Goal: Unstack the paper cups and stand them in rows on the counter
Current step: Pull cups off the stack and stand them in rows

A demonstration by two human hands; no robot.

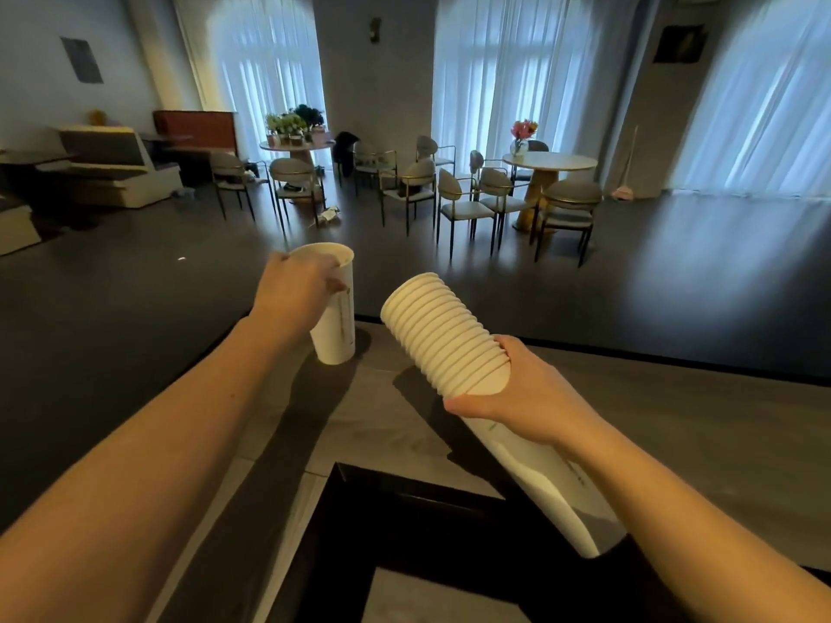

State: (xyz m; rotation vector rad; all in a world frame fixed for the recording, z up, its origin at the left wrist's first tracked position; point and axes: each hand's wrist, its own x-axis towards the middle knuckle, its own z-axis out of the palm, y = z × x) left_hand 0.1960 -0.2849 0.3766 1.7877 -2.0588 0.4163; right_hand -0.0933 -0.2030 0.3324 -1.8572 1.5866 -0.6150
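my left hand [294, 292] is closed around one cup [335, 308], its base at the far bench [674, 411] edge. my right hand [521, 388] grips the stack [443, 332], tilted, still many cups. no rows yet, almost all is left.

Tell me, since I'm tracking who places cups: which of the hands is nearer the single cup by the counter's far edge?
Left. The left hand grips the single cup near its rim. The right hand is off to the cup's right, holding the tilted stack of cups.
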